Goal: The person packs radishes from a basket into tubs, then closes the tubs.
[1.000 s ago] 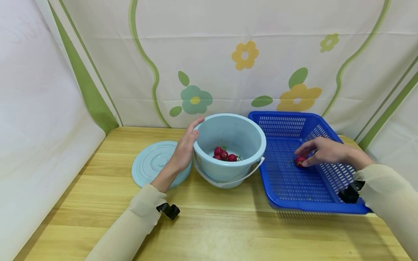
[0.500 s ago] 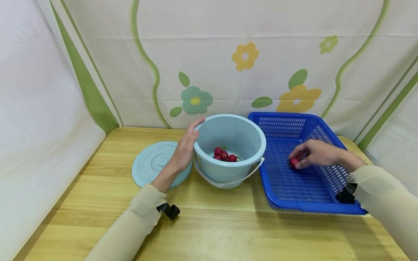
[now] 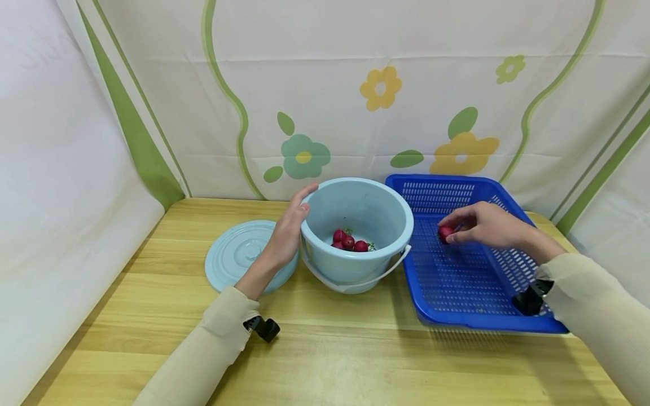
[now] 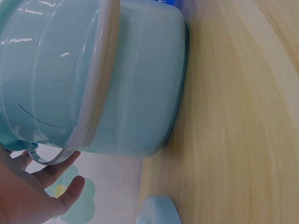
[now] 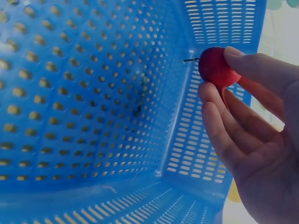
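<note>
One radish pinched by the right hand clears the basket floor.

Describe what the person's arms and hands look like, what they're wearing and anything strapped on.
Both arms wear long, loose cream-beige sleeves reaching the wrists. The left hand and right hand are bare, with no gloves or rings visible. A small black camera unit sits under the left wrist, and a similar black unit hangs under the right wrist.
</note>
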